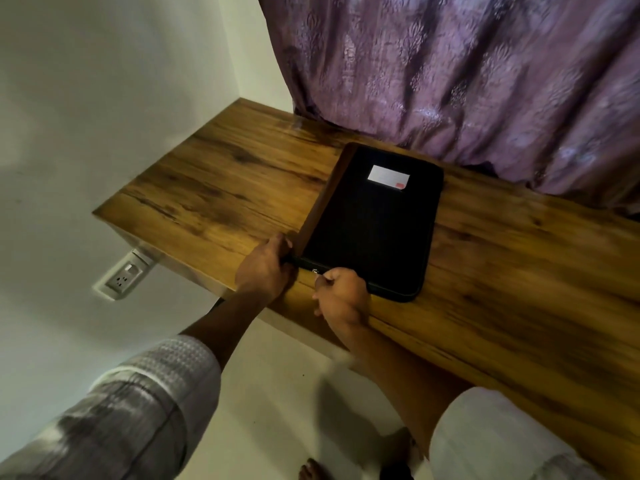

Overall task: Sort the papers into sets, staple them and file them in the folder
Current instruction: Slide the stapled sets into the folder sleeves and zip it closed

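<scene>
A black zippered folder (pixel 372 220) lies flat on the wooden table (pixel 214 188), with a white label (pixel 388 175) near its far end. My left hand (pixel 266 268) grips the folder's near left corner. My right hand (pixel 341 294) pinches the small metal zipper pull (pixel 316 271) on the near edge. No papers or stapler show in this view.
A purple patterned curtain (pixel 467 74) hangs along the table's far side. A wall socket (pixel 121 277) sits under the table's left end. White walls close the left corner. My bare feet (pixel 313 469) stand on the pale floor below.
</scene>
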